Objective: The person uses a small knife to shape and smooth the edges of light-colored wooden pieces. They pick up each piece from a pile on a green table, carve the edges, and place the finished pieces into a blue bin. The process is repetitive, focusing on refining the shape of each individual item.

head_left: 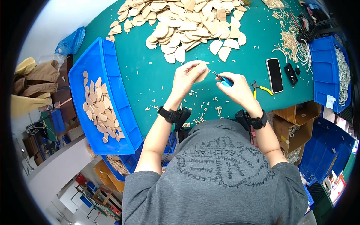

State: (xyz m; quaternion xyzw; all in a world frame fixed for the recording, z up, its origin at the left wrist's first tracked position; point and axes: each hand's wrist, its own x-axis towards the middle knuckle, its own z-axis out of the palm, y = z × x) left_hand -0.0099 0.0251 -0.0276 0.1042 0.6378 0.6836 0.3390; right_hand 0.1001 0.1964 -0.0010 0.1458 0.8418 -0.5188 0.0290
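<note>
Green tabletop [150, 75] fills the middle of the view, strewn with small pale trimmings. The left hand [185, 78] has its grip closed on a tan, rounded flat piece [203, 72], pinched between thumb and fingers and held up just above the tabletop. The right hand [237, 87] has its grip wrapped around blue-handled cutters [223, 80], whose dark tip points left and sits just beside the edge of the piece; whether the blades touch it cannot be told.

Far from the person lies a large heap of similar tan pieces [187, 22]. On the left a blue tray [112, 75] holds a thinner layer of them. To the right lie a second pair of pliers with yellow handles [261, 88], a dark phone [274, 75] and a blue bin [324, 71] of pale cord.

Judging from this, the step in hand looks like trimming the edge of the held piece. The next move would seem to call for steadying the piece, setting the cutter tip squarely on the edge, and squeezing without the left fingers straying near the blades.
</note>
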